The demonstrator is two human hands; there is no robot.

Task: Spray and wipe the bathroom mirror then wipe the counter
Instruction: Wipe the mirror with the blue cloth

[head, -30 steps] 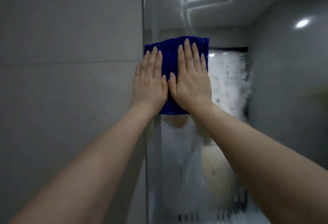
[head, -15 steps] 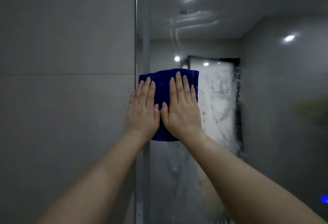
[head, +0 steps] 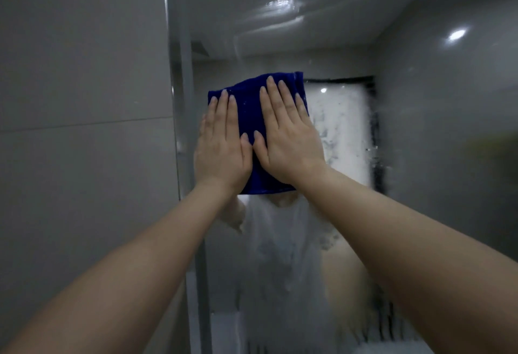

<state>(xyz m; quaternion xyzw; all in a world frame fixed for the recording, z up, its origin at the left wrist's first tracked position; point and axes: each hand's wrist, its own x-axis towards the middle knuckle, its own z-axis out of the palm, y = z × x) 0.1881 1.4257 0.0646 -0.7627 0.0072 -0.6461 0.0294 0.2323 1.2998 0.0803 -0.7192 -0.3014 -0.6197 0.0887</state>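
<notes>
Fingers (head: 274,98) of both hands straight, close together, flat on blue cloth (head: 249,112), pressing it, nothing gripped. L hand (head: 221,154) covers cloth's left part, its outer side hanging past the cloth edge. R hand (head: 290,146) covers right part. Thumbs nearly touch. Cloth is flat vs mirror (head: 420,143), near its left edge. Wet streaks (head: 280,5) above the cloth, white smears (head: 339,129) to the right. Grey tiled wall (head: 84,101) left of mirror.

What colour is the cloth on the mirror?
Dark blue cloth, plain, clearest in the head view.
</notes>
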